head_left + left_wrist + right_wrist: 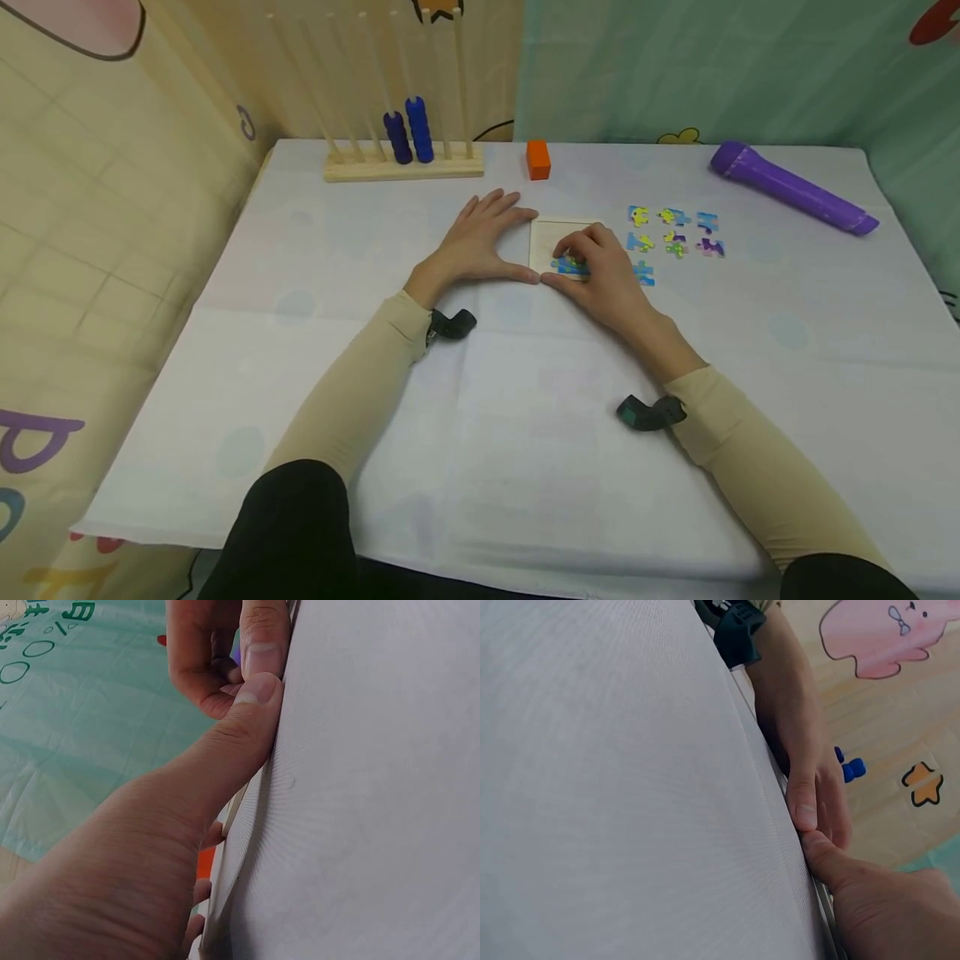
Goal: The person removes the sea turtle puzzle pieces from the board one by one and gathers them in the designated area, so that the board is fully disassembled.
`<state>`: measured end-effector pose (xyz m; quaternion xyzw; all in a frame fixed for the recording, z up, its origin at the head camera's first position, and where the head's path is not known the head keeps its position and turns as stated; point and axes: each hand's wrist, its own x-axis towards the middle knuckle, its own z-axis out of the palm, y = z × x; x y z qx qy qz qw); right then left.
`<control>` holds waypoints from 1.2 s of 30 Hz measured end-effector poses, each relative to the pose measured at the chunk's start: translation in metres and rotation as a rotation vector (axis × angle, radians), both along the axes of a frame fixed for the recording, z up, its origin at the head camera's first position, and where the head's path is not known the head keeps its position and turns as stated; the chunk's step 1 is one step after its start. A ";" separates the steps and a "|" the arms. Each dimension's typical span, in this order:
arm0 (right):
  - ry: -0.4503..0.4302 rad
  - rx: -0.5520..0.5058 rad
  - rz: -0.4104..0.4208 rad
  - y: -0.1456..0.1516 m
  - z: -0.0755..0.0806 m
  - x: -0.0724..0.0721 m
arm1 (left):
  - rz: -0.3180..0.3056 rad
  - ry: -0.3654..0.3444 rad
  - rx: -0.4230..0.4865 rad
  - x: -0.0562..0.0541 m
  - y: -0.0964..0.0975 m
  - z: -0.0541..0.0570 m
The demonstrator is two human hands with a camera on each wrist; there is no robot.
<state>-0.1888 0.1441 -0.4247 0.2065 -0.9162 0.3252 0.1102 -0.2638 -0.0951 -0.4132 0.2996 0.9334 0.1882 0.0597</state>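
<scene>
A light wooden puzzle tray (543, 237) lies flat on the table, with joined jigsaw pieces (570, 265) along its near side. My left hand (476, 242) is spread at the tray's left side, fingers toward the far left corner and thumb at the near left corner. Curled over the tray, my right hand (600, 271) has its fingertips at the joined pieces and its thumb along the near edge; I cannot tell whether it grips a piece. Both thumb tips meet at the near edge, also in the left wrist view, where the right thumb (262, 637) shows above the left.
Several loose jigsaw pieces (675, 236) lie in rows right of the tray. Behind stand an orange block (537, 160) and a wooden peg rack (405, 169) with dark blue beads (420, 131). A purple flashlight-shaped tube (795, 188) lies at the back right. Printed curtains hang behind the table.
</scene>
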 end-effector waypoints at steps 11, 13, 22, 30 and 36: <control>-0.015 -0.020 -0.003 0.001 0.000 -0.002 | 0.004 -0.002 0.001 -0.001 0.001 0.000; -0.020 -0.023 -0.005 0.001 0.000 -0.002 | 0.003 -0.002 0.001 -0.001 0.001 0.000; -0.035 -0.035 -0.004 0.001 0.000 -0.002 | 0.002 -0.010 -0.003 -0.002 0.001 0.000; -0.047 -0.043 -0.005 0.002 -0.001 -0.003 | -0.006 -0.004 -0.014 -0.002 0.001 -0.001; -0.096 -0.037 -0.014 0.002 0.001 -0.004 | -0.019 -0.005 -0.025 -0.002 0.002 -0.001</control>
